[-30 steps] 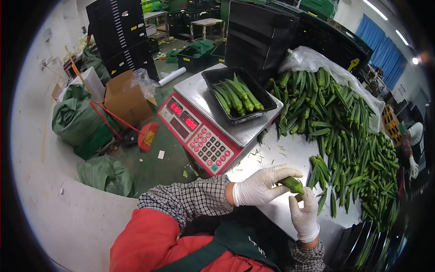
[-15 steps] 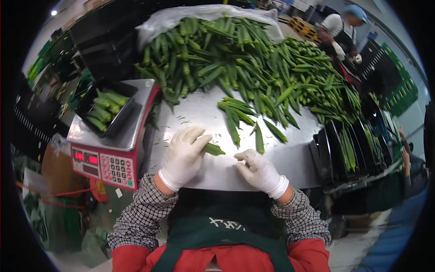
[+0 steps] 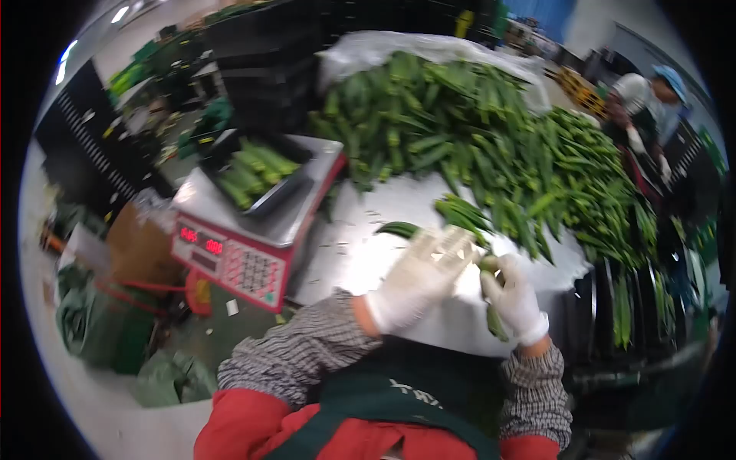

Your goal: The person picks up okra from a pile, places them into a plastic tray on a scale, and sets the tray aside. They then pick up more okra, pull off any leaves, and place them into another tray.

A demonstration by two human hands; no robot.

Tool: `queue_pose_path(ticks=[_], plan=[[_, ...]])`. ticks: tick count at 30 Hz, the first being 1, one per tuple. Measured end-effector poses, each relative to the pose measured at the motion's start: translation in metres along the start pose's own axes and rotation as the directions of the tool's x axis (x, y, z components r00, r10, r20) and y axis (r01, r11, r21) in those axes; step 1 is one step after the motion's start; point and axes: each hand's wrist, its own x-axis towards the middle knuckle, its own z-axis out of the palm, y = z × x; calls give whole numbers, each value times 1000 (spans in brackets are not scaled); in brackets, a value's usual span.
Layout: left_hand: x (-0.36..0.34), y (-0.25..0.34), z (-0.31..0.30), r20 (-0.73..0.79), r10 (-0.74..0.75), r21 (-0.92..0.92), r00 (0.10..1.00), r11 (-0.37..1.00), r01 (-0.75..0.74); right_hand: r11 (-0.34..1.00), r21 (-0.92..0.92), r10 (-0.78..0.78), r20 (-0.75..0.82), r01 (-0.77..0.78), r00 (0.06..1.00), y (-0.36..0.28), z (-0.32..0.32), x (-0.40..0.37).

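While the right hand (image 3: 517,297) is closed around okra (image 3: 496,325) above the near edge of the table (image 3: 368,207), the left hand (image 3: 418,282) sits just beside it, fingers extended. One green end shows above the right thumb, another below; blur hides whether that's one pod or two. Can't tell if the left grips anything: a single pod (image 3: 395,228) pokes out past its back, held or lying on the table unclear.

Small bunch (image 3: 462,208) lies mid-table, just beyond the left fingers. Big pile (image 3: 475,130) covers the far edge and spreads along the right, plastic sheet (image 3: 437,44) behind it. Scale (image 3: 268,230) at the left edge, red digits lit but blurred; black tray (image 3: 287,189) on top holds several pods. More black trays (image 3: 602,307) with okra at the near right corner. Another person (image 3: 638,103), blue cap, past the far right corner.
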Motion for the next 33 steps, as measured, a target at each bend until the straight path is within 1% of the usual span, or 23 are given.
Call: queue_pose_path(ticks=[1, 3, 4, 5, 7, 9, 10, 11, 13, 15, 16, 17, 19, 20, 21, 23, 25, 27, 28, 29, 31, 32, 33], plan=[[0, 2, -2, 15, 60, 53, 998, 997, -61, 988, 119, -109, 77, 99, 991, -23, 7, 2], [-5, -4, -21, 135, -10, 32, 991, 999, 6, 971, 165, -196, 142, 172, 970, -66, 5, 9], [-7, -11, -40, 107, 14, 83, 994, 996, -23, 942, 322, -149, 138, 98, 979, -64, 6, 9], [-9, -24, -57, -27, -5, 29, 1000, 1000, 6, 927, 358, -138, 59, 108, 989, -61, 7, 10], [-14, -58, -115, -232, -5, 200, 973, 978, 53, 953, 282, -120, 23, 109, 992, -52, 2, 10], [-25, -89, -173, -228, -97, 363, 969, 915, 177, 971, 222, -103, 58, 88, 993, -37, 1, 7], [-37, -107, -190, -206, -191, 381, 960, 888, 258, 974, 217, -86, 82, 67, 993, -32, 2, 4], [-47, -124, -204, -102, -311, 335, 945, 884, 327, 977, 210, -67, 109, 43, 992, -30, 4, 2], [-61, -137, -224, 90, -432, 169, 897, 895, 414, 978, 206, -64, 99, 43, 993, -32, 6, 1], [-60, -134, -250, -65, -439, 45, 896, 896, 442, 981, 184, -73, 77, 57, 994, -30, 6, 3], [-62, -135, -265, -130, -494, -13, 860, 868, 497, 975, 223, -26, 75, 8, 997, -27, 7, 4], [-62, -132, -271, -221, -609, -283, 762, 788, 547, 970, 241, 14, 94, -37, 995, -30, 4, 6], [-72, -145, -282, -309, -657, -380, 688, 748, 544, 961, 267, 41, 117, -72, 992, -32, 1, 9], [-75, -149, -283, -333, -659, -288, 674, 752, 593, 966, 251, 34, 119, -63, 992, -34, -1, 11], [-79, -153, -281, -315, -712, -343, 628, 702, 624, 970, 235, 25, 122, -54, 992, -37, -2, 12], [-96, -179, -281, -291, -709, -150, 642, 697, 701, 978, 204, 10, 131, -37, 991, -41, -3, 13], [-104, -198, -276, -285, -750, -89, 597, 641, 763, 985, 173, -1, 139, -23, 990, -45, -1, 11], [-119, -238, -270, -244, -757, 22, 606, 621, 784, 982, 187, -6, 155, -24, 988, -48, 2, 9], [-122, -252, -266, -220, -748, 153, 627, 608, 779, 977, 208, 10, 161, -44, 987, -52, 4, 7], [-125, -261, -259, -184, -793, 154, 581, 560, 814, 971, 227, 34, 158, -70, 987, -53, 4, 4], [-115, -263, -254, 52, -903, 39, 427, 429, 903, 971, 235, 14, 143, -47, 990, -43, 12, -2], [-117, -267, -247, 73, -915, -129, 396, 386, 914, 983, 174, -83, 128, 60, 988, -40, 12, -6], [-111, -256, -243, 45, -903, -305, 427, 394, 867, 982, 182, -77, 119, 55, 990, -37, 15, -12]])
